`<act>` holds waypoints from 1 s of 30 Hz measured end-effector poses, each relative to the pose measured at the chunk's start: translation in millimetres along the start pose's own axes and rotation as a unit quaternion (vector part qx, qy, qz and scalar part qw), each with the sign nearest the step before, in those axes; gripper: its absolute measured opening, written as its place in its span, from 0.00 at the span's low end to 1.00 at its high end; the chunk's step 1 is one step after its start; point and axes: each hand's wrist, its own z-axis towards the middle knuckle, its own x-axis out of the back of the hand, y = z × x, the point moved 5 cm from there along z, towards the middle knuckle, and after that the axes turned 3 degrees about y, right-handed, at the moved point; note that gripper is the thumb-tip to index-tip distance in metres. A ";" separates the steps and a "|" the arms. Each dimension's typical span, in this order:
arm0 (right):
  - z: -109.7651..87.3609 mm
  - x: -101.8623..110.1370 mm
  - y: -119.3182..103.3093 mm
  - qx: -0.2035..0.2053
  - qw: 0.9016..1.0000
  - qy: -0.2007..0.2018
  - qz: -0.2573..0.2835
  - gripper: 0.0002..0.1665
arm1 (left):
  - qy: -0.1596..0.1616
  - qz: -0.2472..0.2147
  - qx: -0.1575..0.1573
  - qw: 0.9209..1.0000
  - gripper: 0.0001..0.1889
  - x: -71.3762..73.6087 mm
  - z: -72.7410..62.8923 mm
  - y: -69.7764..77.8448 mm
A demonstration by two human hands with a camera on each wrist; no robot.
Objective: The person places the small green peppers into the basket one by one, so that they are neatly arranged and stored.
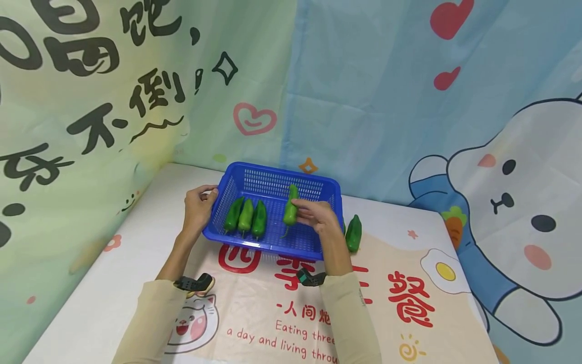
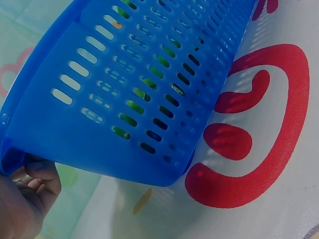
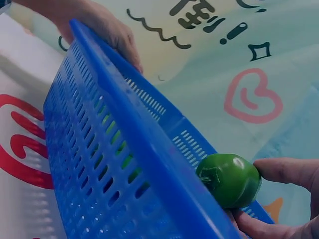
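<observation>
Blue plastic forms the basket, which sits on the printed tablecloth. At its left end, the left hand grips the rim with curled fingers. The right hand pinches a green pepper between thumb and fingers, its gap just the pepper's width, over the basket's right half; whether that pepper touches the basket floor, I cannot tell. Three more peppers lie side by side in the left half. Outside, just beyond the right wall, lies another pepper.
</observation>
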 end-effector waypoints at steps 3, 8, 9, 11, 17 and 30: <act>1.5 -2.9 1.7 -0.001 1.000 0.007 -0.015 0.34 | 0.002 0.003 -0.001 1.000 0.16 -0.1 0.5 -1.0; 3.0 -9.3 3.4 -0.008 0.999 0.017 -0.028 0.34 | 0.005 0.010 -0.004 1.000 0.16 -0.2 1.3 -2.0; 3.6 -10.5 3.7 -0.010 0.999 0.018 -0.030 0.34 | 0.005 0.010 -0.003 1.000 0.16 -0.3 1.3 -1.9; 4.9 -12.7 4.8 -0.011 0.999 0.016 -0.032 0.34 | 0.005 0.008 -0.002 1.000 0.16 -0.4 1.1 -2.2; 9.7 -16.9 7.5 -0.015 0.999 0.015 -0.042 0.34 | 0.004 0.006 -0.003 1.000 0.16 -0.8 1.1 -2.0; 12.0 -28.6 8.9 -0.019 0.998 0.012 -0.062 0.32 | 0.003 0.007 -0.001 1.000 0.16 0.3 1.9 -2.8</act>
